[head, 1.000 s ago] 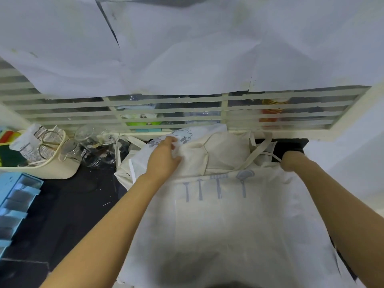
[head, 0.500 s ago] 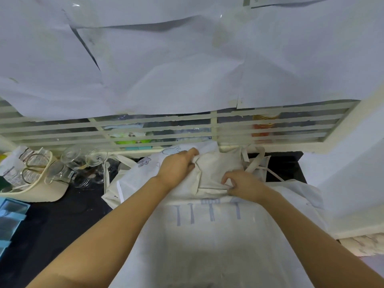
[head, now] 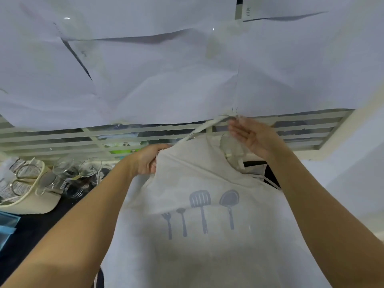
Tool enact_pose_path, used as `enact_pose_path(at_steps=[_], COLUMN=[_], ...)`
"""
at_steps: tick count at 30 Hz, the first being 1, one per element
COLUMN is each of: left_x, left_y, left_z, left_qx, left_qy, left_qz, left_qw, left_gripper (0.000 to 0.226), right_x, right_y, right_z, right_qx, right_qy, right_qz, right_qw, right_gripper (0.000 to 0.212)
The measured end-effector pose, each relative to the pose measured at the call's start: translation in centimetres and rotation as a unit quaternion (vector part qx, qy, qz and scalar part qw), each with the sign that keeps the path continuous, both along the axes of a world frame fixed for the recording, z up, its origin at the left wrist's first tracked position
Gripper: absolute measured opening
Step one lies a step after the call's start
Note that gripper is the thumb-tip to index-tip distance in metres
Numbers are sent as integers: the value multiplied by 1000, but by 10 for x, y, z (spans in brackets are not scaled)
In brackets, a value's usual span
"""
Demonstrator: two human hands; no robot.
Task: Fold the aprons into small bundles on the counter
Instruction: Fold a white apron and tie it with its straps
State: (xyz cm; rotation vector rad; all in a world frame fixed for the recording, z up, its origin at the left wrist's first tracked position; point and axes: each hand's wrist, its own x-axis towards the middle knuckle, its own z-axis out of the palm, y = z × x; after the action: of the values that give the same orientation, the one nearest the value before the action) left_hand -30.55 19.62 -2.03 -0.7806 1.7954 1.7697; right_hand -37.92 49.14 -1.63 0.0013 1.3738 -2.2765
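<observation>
Head view looks down along both of my bare forearms to a cream apron [head: 207,256] that I hold up by its top, over the dark counter [head: 37,229]. Its lower cloth fills the bottom middle of the picture, and a grey utensil print [head: 199,210] of a fork, a spoon, a slotted turner and a ladle faces me. My left hand [head: 146,161] grips the upper left corner of the bib, fingers curled round the bunched edge of the cloth. My right hand [head: 254,138] is higher and further right, above the bib's right corner, palm turned toward me and fingers [head: 239,129] held fairly straight and close together. The neck strap [head: 204,127] rises in an arc from the bib's top edge and reaches those fingertips. I cannot tell whether the strap merely rests on them or is nipped there. Under that hand the bib's right corner is crumpled, and thin ties [head: 268,179] trail off it to the right. On the counter to my left a cluster of clear glasses [head: 87,168] stands just beside a cream basket [head: 31,204] that holds packets, with a blue tray [head: 7,225] at the picture's left edge below it. Behind everything runs a pale slatted grille [head: 62,140], its upper part covered by large white paper sheets [head: 166,80].
</observation>
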Motion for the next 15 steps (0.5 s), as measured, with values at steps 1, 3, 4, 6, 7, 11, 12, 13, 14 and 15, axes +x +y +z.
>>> enact_pose_path(at_steps=[1, 3, 4, 6, 7, 11, 12, 13, 14, 15], left_x=[-1, -1, 0, 3, 5, 17, 23, 28, 38, 49], left_y=[-4, -10, -11, -12, -11, 5, 13, 22, 32, 41], left_z=[0, 1, -1, -10, -16, -39, -43, -44, -44, -43], left_qx=[11, 27, 19, -20, -48, -176, -205, -234, -269, -302], left_qy=[4, 26, 40, 71, 84, 119, 124, 136, 156, 183], left_qz=[23, 56, 54, 57, 71, 73, 65, 53, 33, 19], left_qw=[1000, 998, 998, 996, 993, 974, 969, 961, 950, 935], left_gripper=[44, 39, 33, 18, 13, 15, 21, 28, 36, 46], right_x=[-1, 5, 9, 25, 36, 100, 121, 138, 157, 172], right_y=[0, -2, -2, -1, -1, 0, 4, 9, 16, 24], right_z=[2, 1, -2, -8, -11, -38, -45, -53, -57, -59], right_qx=[-54, -69, -56, -6, 47, 348, 408, 458, 499, 528], right_qy=[-6, 17, 36, 75, 93, 159, 167, 169, 158, 133], right_qz=[4, 20, 21, -8, -29, 26, 65, 115, 176, 242], right_qw=[998, 997, 998, 997, 994, 924, 895, 865, 834, 803], right_gripper=[24, 30, 32, 34, 33, 22, 16, 10, 4, 1])
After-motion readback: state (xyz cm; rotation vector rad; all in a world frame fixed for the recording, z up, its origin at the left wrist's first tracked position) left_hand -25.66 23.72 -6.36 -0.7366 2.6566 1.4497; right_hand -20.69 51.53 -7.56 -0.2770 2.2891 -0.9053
